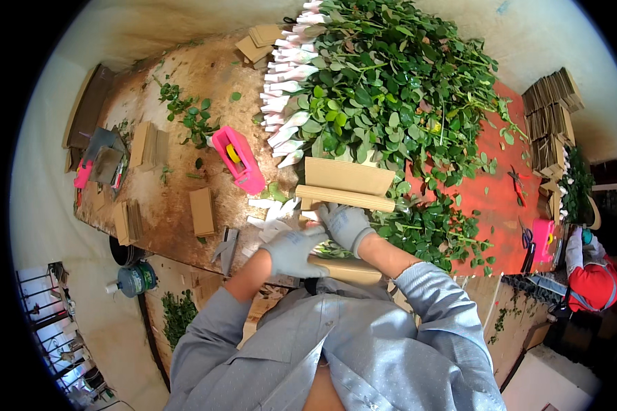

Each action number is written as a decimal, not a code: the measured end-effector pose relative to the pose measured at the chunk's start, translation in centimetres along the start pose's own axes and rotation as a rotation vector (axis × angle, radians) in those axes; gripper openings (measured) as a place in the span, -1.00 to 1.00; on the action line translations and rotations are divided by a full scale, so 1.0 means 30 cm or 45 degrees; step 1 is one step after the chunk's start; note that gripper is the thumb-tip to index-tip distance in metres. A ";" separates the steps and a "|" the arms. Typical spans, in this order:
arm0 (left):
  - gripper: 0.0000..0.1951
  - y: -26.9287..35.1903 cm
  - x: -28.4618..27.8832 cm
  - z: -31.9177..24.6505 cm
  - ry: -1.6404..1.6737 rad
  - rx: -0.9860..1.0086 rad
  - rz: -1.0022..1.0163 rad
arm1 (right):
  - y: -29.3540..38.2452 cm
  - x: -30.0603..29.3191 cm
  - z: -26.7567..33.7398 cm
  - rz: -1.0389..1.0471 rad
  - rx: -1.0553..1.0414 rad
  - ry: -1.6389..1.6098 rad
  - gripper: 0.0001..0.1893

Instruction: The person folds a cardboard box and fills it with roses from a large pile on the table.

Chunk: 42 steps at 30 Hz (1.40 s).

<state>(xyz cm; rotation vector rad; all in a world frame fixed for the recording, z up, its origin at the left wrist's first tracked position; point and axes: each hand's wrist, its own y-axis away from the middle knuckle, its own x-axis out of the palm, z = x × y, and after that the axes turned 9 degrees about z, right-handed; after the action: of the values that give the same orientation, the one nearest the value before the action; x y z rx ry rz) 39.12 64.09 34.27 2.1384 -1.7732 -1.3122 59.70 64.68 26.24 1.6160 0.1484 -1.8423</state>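
Observation:
My left hand [295, 251], in a grey glove, is at the table's near edge with thumb and fingers spread apart. Its fingertips reach a pinkish bloom [312, 222] and leafy stems, partly covered by both hands. My gloved right hand [345, 226] lies over the same stems, fingers bent down; what they grip is hidden. Just beyond it is a corrugated cardboard sheet [347, 175] with a rolled near edge. Another cardboard piece [349, 271] lies against my waist, below the hands. Cut green stems [432, 231] fan out to the right. White paper strips [275, 218] lie left of the bloom.
A big pile of leafy stems [391, 87] with white-sleeved heads [288, 87] fills the back. Left are a pink tape dispenser [239, 160], cardboard stacks [201, 211] and a grey blade-like tool [229, 249]. Red pruning shears [517, 186] and scissors [527, 236] lie right. Another person [594, 280] works far right.

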 end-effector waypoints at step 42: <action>-0.64 -0.052 0.034 0.055 -0.366 -0.077 -0.111 | 0.047 -0.200 0.042 0.102 -0.129 -0.126 -0.62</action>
<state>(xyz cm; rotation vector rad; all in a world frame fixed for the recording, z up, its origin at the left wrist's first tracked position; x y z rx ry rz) 39.25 64.48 31.83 2.1053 -1.7219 -1.7491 59.43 65.41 32.49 1.4384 0.1295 -1.8197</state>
